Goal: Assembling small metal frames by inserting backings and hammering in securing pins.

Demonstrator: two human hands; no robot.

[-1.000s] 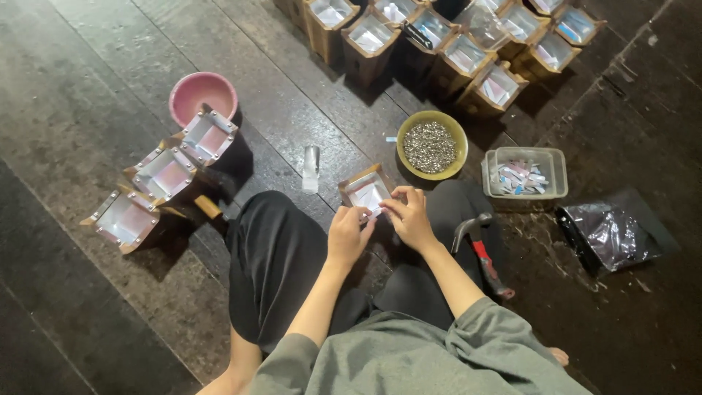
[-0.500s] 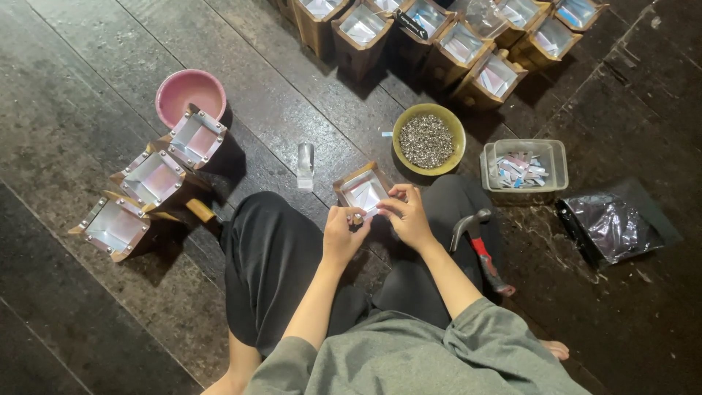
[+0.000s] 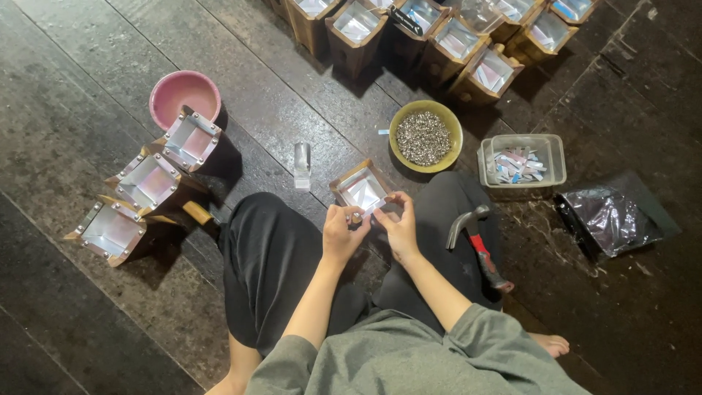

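- Dark plank floor [image 3: 88, 66], worn and scuffed – person sits cross-legged on it, work held over the lap.
- Left hand [image 3: 342, 232] and right hand [image 3: 398, 228] both pinch the near rim of a small wooden box with a shiny lining [image 3: 361, 189]; fingers curled tight, nothing else visible in either. Whether a pin sits between the fingertips – cannot tell, too small.
- Judgement: for a clean fit, keep the box level, press the lining flat into the corner before fixing, thumbs clear of the edge.
- Hammer [image 3: 477, 241] with a red grip lies just beside the right knee, untouched.
- Three finished-looking lined boxes [image 3: 150, 179] stand left, near a pink bowl [image 3: 183, 95].
- Small clear vial [image 3: 302, 162] lies ahead of the left knee.
- Yellow bowl of small metal pieces [image 3: 425, 136] and a clear tray of strips [image 3: 521, 159] sit ahead; black bag [image 3: 610, 216] far right.
- Row of more boxes [image 3: 439, 36] at the far edge.
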